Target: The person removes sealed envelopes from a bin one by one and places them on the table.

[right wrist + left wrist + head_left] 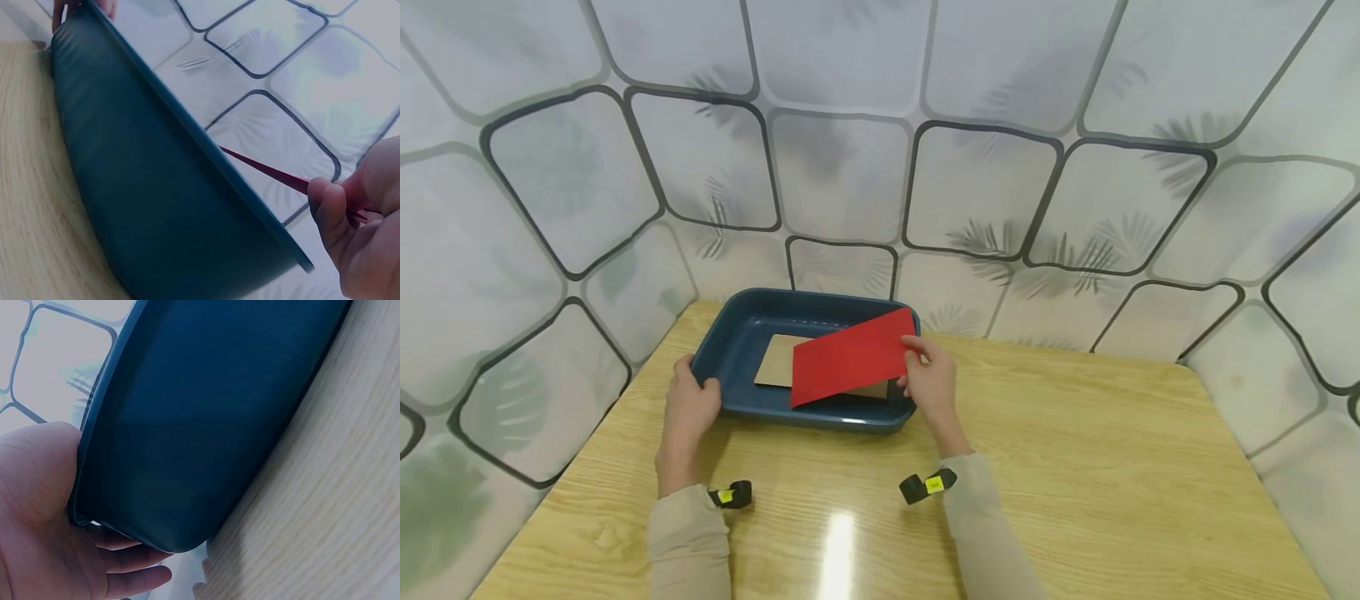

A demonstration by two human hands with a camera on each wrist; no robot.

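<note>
A blue rectangular basin (730,350) stands on the table, and my left hand (691,408) grips its left end, thumb at the rim. From the left wrist view, the fingers of that hand (56,519) reach around the outside of the basin wall (206,425). My right hand (931,379) pinches the right edge of a flat red sheet (850,354) between thumb and fingers. The sheet slants across the basin, its left end low inside. Edge-on in the right wrist view, the red sheet (269,172) rises past the rim. Partly hidden under it lies a tan flat piece (775,362).
The light wood table (1097,467) spreads to the right and in front of the basin. Close behind stands a patterned curtain-like wall (842,183), which also flanks both sides. A black strap with a small device (730,495) is on each wrist.
</note>
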